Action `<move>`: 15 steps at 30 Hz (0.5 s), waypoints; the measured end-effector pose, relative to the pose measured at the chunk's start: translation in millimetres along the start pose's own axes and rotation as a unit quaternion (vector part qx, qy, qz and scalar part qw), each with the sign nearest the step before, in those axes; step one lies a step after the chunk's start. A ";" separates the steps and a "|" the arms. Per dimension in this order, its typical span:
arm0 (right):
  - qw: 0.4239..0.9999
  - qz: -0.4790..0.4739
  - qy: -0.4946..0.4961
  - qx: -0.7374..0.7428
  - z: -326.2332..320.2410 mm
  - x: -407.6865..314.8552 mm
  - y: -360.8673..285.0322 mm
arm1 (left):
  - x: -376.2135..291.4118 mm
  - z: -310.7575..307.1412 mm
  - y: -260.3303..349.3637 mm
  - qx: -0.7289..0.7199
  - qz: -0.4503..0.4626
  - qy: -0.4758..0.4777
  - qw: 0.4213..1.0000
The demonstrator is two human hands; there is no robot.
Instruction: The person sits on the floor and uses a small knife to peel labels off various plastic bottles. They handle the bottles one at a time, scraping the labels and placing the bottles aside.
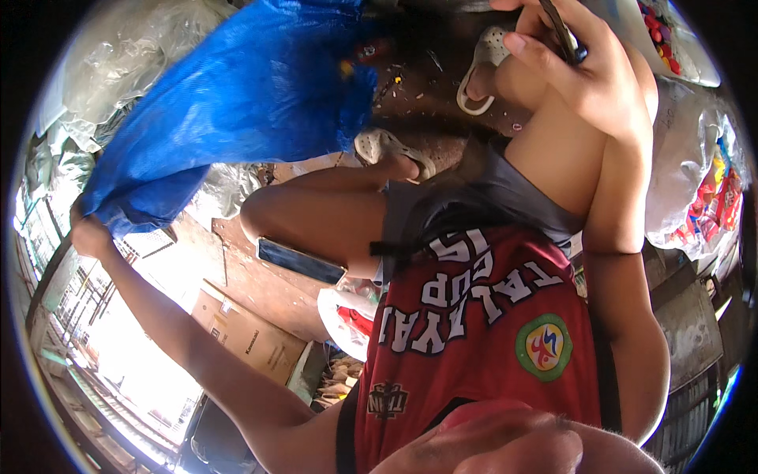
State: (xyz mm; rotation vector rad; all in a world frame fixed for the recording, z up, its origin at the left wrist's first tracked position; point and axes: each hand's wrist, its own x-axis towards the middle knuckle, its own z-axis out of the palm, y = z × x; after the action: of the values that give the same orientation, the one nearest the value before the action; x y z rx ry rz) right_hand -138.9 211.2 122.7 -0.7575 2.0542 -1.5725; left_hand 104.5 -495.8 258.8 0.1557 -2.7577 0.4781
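Note:
My left hand (92,236) is at the far left, gripping the gathered end of a blue woven plastic sack (237,101). The sack stretches up and across to the floor before me, its frayed edge near my feet. Small red and yellow pieces (355,59) show beside that edge, blurred. At the upper right, my right hand (592,77) is raised above my right knee. It holds a slim dark tool (559,29), whose kind I cannot tell. A smartphone (302,260) rests against my left thigh.
Clear plastic bags (142,47) lie at the upper left. Bags with colourful wrappers (710,207) and red caps (657,29) are at the right. A cardboard box (254,343) stands at the lower left, near a white container (337,314). My feet wear pale clogs (379,145) on the littered floor.

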 end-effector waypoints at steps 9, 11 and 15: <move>0.994 -0.091 -0.005 -0.059 -5.2 2.3 -8.3 | -2.7 11.6 11.9 0.164 0.024 -0.107 0.980; 0.997 -0.049 -0.012 -0.058 -6.8 -2.3 -2.4 | -10.3 14.6 23.6 0.240 0.057 -0.214 0.945; 0.999 0.026 -0.014 0.020 -5.0 -4.8 5.8 | -17.1 -0.9 1.7 0.290 0.046 -0.266 0.918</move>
State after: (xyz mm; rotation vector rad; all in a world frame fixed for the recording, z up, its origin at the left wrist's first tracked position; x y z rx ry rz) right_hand -139.3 219.1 118.5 -0.7022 1.9992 -1.5614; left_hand 120.5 -493.0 253.2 0.3395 -3.0428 1.4692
